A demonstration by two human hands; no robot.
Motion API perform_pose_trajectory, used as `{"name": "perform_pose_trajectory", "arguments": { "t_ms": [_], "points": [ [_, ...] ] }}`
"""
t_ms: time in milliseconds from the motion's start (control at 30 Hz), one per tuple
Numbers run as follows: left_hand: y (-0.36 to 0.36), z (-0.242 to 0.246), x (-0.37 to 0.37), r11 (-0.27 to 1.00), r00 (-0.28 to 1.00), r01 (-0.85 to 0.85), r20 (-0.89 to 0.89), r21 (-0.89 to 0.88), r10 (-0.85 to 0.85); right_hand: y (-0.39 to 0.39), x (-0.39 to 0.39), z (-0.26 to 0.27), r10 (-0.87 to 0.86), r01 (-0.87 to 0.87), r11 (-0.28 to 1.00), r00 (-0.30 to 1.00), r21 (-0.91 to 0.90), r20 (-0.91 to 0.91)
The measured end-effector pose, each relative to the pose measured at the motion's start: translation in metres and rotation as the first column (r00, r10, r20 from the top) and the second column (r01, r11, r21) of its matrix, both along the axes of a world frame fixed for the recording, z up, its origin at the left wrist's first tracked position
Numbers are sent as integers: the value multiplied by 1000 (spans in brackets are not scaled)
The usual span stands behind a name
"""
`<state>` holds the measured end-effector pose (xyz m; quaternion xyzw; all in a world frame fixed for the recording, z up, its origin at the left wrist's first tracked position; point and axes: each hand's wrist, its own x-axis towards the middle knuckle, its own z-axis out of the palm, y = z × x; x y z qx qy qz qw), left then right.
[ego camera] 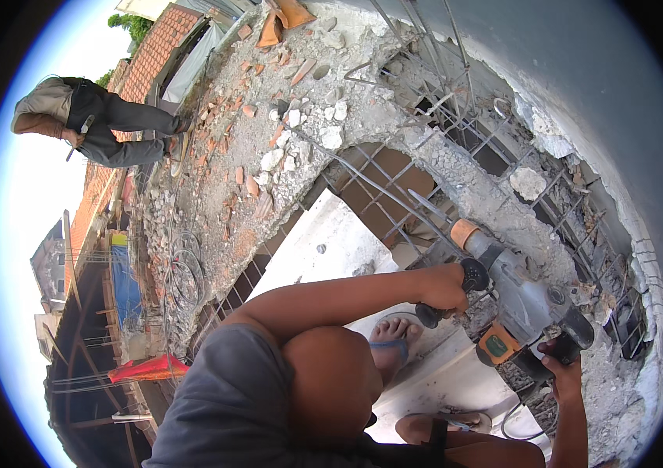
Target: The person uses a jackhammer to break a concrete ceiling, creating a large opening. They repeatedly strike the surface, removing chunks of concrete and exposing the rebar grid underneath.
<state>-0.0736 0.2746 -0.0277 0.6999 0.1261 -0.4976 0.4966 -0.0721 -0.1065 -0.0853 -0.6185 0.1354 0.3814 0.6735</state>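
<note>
A grey demolition hammer point(521, 298) with an orange collar lies across the view, its chisel bit point(428, 205) pointing up-left over bared reinforcing bars point(378, 169). My left hand point(443, 288) is closed around its black side handle point(474, 275). At the other end, my right hand point(564, 370) grips the rear handle point(571, 336); part of that grip is hidden. The bit reaches over the edge of a broken opening in the concrete; I cannot tell whether it touches anything. A white panel point(325, 251) lies beneath my feet point(392, 336), which are in flip-flops.
Another person point(115, 117) stands on the rubble point(226, 146) with a tool in one hand. Bent bars point(454, 111) rise near a wall point(588, 76). Openings with steel mesh point(571, 240) flank the concrete. A coiled cable point(184, 266) lies near the slab's edge.
</note>
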Motion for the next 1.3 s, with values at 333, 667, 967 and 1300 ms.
{"name": "perform_pose_trajectory", "arguments": {
  "t_ms": [333, 667, 967, 1300],
  "points": [
    [9, 92, -36, 992, 997, -12, -69, 122, 21, 18, -45, 94, -209, 196, 971, 975, -138, -82],
    [126, 176, -53, 942, 983, 69, -183, 328, -8, 153, -78, 130, -198, 205, 979, 954, 8, -227],
    [363, 138, -17, 727, 967, 239, -226, 644, -117, 415, 9, 37, 81, -58, 991, 978, 120, -195],
    [315, 158, -190, 498, 999, -21, 42, 867, -29, 186, -129, 108, 722, -670, 472, 667, -573, -184]
  ]
}}
